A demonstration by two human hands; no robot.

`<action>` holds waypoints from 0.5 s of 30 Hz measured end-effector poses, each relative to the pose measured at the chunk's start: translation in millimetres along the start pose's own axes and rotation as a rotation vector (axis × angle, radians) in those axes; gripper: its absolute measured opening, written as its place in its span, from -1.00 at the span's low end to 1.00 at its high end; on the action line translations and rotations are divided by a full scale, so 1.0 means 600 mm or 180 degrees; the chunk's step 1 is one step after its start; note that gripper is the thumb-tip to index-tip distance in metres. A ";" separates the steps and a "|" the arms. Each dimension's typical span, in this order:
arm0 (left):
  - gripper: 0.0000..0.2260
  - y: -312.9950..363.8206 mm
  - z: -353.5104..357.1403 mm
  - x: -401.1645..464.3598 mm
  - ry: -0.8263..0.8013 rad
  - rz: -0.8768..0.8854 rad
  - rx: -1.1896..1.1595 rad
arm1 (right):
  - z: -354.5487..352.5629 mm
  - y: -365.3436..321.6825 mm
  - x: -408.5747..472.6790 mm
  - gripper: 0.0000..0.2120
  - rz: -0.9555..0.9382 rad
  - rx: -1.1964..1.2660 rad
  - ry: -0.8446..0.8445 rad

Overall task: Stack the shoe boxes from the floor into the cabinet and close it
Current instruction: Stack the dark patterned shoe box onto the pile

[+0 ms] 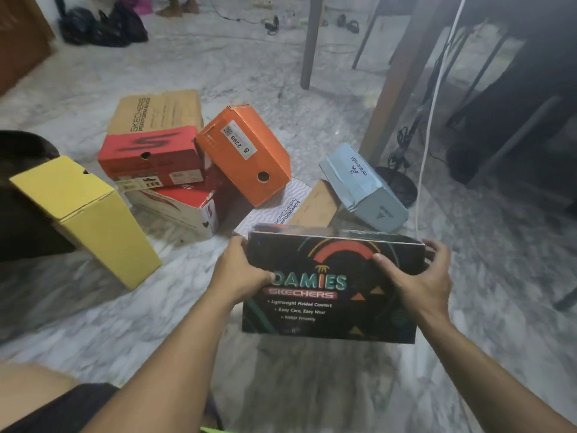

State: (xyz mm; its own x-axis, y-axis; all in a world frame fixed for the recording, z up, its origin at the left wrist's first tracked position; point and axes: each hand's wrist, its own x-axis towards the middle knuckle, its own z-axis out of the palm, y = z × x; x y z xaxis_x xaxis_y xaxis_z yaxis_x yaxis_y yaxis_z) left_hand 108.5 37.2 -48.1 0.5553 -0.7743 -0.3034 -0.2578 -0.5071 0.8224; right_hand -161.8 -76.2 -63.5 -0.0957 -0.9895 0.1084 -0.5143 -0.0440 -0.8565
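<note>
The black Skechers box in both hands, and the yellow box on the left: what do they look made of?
Black Skechers box: looks like printed cardboard with a slightly glossy coat; sharp folded edges, faint sheen on the artwork. Yellow box: matte coloured cardboard, likely plain paperboard; folded lid seam, tuck tab, no shine.

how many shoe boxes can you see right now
9. Black box in both hands; on the floor: yellow, tan, red, red-white, orange, white, brown, blue. More may be hidden.
</note>
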 end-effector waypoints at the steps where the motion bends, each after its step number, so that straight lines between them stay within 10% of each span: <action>1: -0.33 0.010 -0.009 0.000 0.0172 0.0068 -0.0113 | 0.005 -0.016 0.008 -0.22 -0.0059 0.0067 0.0087; 15: -0.77 -0.002 -0.064 0.101 0.0816 -0.0602 -0.1176 | 0.151 -0.117 0.151 -0.60 -0.0236 -0.0226 -0.0438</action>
State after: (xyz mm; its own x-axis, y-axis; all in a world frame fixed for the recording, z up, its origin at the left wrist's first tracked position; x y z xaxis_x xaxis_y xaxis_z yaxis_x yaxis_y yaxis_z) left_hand 172.9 5.9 -49.0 0.7542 -0.5399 -0.3738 0.1385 -0.4255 0.8943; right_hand -57.5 -175.1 -39.3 0.0598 -0.9936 0.0956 -0.5750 -0.1126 -0.8104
